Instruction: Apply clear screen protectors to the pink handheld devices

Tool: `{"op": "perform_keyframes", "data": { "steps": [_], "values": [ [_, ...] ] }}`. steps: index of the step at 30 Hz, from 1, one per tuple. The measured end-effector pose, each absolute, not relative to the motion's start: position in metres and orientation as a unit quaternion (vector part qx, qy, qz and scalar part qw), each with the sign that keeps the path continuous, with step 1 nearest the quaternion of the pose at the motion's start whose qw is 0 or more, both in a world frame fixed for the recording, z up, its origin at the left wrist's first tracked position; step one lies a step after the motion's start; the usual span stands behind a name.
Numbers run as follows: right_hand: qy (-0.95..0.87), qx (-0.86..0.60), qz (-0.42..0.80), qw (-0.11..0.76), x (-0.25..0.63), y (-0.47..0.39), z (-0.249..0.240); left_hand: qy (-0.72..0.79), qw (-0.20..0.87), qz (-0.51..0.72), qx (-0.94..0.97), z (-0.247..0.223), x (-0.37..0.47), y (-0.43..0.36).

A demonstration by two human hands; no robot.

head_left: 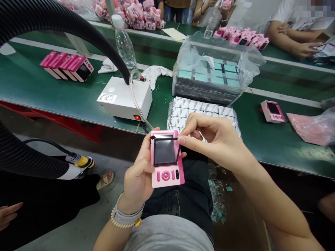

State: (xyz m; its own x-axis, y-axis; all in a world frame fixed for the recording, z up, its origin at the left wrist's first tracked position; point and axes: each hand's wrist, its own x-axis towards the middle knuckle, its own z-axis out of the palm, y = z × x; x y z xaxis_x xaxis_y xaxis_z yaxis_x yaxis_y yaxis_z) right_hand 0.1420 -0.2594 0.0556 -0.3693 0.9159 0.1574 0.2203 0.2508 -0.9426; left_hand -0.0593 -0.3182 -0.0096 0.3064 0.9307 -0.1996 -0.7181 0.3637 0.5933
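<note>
Pink handheld device (165,179) is front and centre here, held above the lap just in front of the green counter (26,80). Biggest stuff first: on that counter there's a bagged stack of dark panels (206,91), with a white box (125,99) off to its left, and a fat black hose (99,38) running into the box. Sheets of white printed squares (180,112) lie in front of the stack, print too small for me to read.

The left grip (136,177) is curled round the device, thumb on the front edge, most fingers hidden behind it. The right grip (214,139) is nearly closed, thumb and index pinching the corner of a thin black-edged panel (167,139), tilted over the screen.

So I'd call this the lining-up stage; moving that panel calls for a light pinch and a steady device. Can't tell if its lower edge touches, or whether the middle is clear. The hose gets cut off at the left.
</note>
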Motion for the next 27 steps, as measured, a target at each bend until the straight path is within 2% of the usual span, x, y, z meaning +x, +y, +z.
{"op": "perform_keyframes", "data": {
  "steps": [19,27],
  "values": [
    [-0.665,-0.420,0.478,0.391,0.143,-0.257,0.031,0.309,0.781,0.517,0.165,0.004,-0.052,-0.329],
    [-0.649,-0.403,0.495,0.414,0.141,-0.267,0.026,0.413,0.711,0.539,0.181,0.015,-0.043,-0.334]
  ]
}}
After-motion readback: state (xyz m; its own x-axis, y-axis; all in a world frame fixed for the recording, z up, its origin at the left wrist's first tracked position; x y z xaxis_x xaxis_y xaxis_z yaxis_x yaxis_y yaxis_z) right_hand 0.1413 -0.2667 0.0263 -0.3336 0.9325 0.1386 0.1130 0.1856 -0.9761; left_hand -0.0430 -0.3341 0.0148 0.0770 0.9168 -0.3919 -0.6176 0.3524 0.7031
